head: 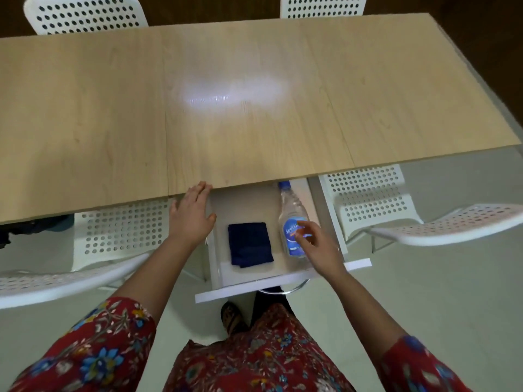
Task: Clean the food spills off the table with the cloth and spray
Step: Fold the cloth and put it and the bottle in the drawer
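A white drawer [254,288] is pulled out from under the wooden table [254,108]. Inside it lies a folded dark blue cloth [249,248] on the left and a clear spray bottle [293,222] with a blue label and blue cap on the right, lying on its side. My left hand [192,215] rests open at the table's near edge, beside the drawer's left wall. My right hand [317,244] reaches over the bottle's lower end, fingers spread and touching the label, not closed around it. No spill shows on the tabletop, only a bright glare patch.
White perforated chairs stand at my left [85,250] and right [396,219], close to the drawer, and two more at the table's far side [85,15]. A foot in a sandal [232,318] is below the drawer front. Pale floor lies around me.
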